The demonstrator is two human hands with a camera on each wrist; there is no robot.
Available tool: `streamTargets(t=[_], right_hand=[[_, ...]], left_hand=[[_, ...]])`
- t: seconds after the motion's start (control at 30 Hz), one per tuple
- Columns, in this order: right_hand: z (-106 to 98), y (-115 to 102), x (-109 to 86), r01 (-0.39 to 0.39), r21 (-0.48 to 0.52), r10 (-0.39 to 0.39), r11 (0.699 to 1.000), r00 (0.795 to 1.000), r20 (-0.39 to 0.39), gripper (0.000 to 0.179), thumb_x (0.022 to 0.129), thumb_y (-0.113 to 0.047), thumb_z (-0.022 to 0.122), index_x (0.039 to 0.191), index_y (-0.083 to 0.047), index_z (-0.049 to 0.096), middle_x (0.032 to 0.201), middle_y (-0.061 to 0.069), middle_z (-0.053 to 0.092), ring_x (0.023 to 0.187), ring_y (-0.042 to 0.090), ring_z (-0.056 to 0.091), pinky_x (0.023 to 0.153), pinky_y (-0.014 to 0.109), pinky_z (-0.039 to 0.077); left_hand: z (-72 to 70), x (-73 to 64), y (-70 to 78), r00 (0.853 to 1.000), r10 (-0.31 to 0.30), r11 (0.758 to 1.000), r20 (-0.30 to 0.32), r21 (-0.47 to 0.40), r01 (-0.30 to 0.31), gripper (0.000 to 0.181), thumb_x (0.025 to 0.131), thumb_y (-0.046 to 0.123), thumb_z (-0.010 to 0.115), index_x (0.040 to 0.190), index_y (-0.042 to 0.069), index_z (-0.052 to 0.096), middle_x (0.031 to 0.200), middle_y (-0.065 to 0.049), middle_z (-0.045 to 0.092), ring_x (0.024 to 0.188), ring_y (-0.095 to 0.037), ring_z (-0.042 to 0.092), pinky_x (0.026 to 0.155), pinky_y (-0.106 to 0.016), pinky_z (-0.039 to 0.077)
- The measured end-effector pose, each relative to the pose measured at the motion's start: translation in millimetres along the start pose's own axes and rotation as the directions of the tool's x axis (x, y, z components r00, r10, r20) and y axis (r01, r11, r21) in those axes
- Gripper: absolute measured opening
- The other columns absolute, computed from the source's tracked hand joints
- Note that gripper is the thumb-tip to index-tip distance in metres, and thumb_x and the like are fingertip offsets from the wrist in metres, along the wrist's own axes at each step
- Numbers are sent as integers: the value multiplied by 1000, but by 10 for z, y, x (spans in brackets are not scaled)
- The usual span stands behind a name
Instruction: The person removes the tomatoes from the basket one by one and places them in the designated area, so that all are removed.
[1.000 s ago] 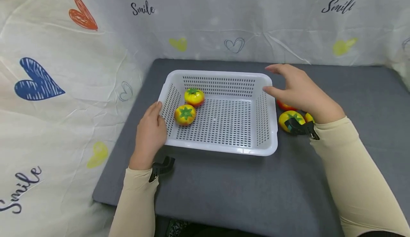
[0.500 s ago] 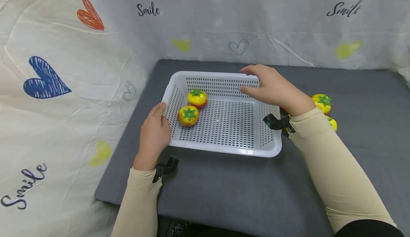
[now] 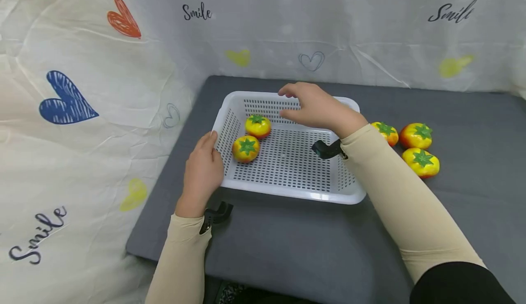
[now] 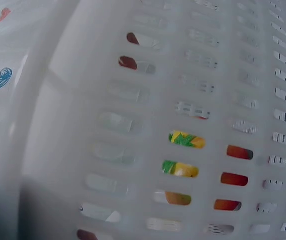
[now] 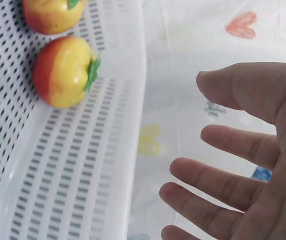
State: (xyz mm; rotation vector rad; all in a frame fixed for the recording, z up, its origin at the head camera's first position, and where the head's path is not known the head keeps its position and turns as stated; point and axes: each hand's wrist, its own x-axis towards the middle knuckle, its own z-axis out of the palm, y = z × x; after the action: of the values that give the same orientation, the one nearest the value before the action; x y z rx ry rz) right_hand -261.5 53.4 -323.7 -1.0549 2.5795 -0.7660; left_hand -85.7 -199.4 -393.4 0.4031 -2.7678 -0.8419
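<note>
A white perforated plastic basket (image 3: 293, 196) stands on the grey table. Two yellow-and-red tomatoes with green star-shaped tops, one farther back (image 3: 258, 126) and one nearer (image 3: 245, 149), sit at its left end. My left hand (image 3: 202, 171) holds the basket's left rim. Close up in the left wrist view, the slotted wall (image 4: 147, 125) lets tomato colours through. My right hand (image 3: 314, 107), fingers spread and holding nothing, hovers over the back part of the basket. Its fingers (image 5: 222, 190) are apart from the rim and the tomatoes in the right wrist view.
Right of the basket, three similar tomatoes lie close together on the table: one left (image 3: 385, 133), one at the back (image 3: 416, 136) and one in front (image 3: 421, 162). A white curtain (image 3: 263, 30) printed with hearts hangs behind and to the left.
My right hand has moved left from above the tomatoes beside the basket to over the basket, uncovering those tomatoes. The left hand stays at the rim. The view has shifted slightly.
</note>
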Motion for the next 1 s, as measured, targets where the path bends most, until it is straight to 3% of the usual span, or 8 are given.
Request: streamTargets(t=[0.17,0.4,0.7,1.0], right_hand=[[88,-60,123,13,-1,-13,1000,999,39,58,100,-33,68,151,-9,53,149,16,57,138,34,51,115,52,41],[182,-128,363,53,1,-53,999,996,66,56,100,-31,67,149,-7,55,147,17,59,136,34,54,114,51,44],[384,-151,623,5,-30,-1,1000,990,141,54,101,-31,67,149,-8,56,145,17,59,133,33,54,113,50,45],[590,-63,727,43,-58,-35,997,991,127,53,102,-35,68,147,-9,57,142,13,63,130,30,58,112,49,46]], left_hand=[[25,-8,4,1000,-7,1000,11,10,7,52,107,10,41,158,4,46,163,-17,44,110,-39,69,79,-56,58],[4,-7,-20,1000,6,1000,-20,21,-6,51,106,8,44,157,3,48,161,-17,46,108,-40,69,79,-56,59],[22,-1,-11,1000,-5,1000,-13,-2,5,51,107,8,44,157,4,47,162,-16,45,112,-40,68,82,-56,59],[-1,2,-17,1000,8,1000,-29,-16,-9,51,107,8,44,157,3,48,162,-16,45,110,-39,70,79,-55,60]])
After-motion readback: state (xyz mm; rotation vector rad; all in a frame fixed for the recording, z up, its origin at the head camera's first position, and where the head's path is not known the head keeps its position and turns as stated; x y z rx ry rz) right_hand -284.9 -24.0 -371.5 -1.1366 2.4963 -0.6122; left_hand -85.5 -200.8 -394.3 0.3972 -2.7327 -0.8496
